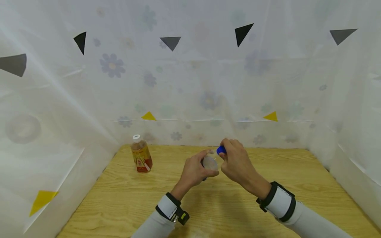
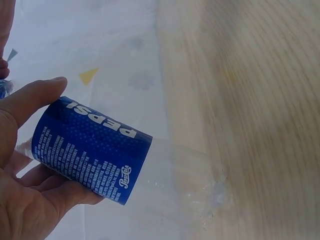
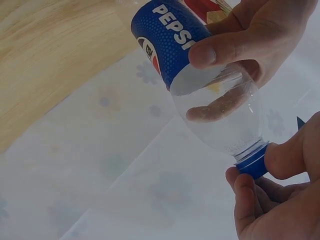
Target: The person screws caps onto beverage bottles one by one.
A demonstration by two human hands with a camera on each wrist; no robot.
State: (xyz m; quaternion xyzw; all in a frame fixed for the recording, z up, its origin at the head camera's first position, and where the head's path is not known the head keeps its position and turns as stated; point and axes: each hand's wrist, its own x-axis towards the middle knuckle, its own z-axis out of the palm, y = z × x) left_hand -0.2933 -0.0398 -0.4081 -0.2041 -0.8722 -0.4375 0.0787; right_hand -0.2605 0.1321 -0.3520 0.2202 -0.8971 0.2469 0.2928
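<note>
A clear plastic bottle (image 3: 215,125) with a blue Pepsi label (image 2: 95,150) is held tilted above the table. My left hand (image 1: 196,168) grips it around the body, thumb on one side and fingers on the other. At the bottle's neck, my right hand (image 1: 236,162) pinches a blue cap (image 3: 252,160) between thumb and fingers. The cap sits over the mouth in the right wrist view; how tightly it is screwed on cannot be told. No drink shows through the clear plastic.
A bottle of reddish-brown drink (image 1: 142,157) with a white cap and yellow label stands upright at the table's back left. The wooden table (image 1: 119,205) is enclosed by pale patterned sheeting (image 1: 190,82) at the back and sides.
</note>
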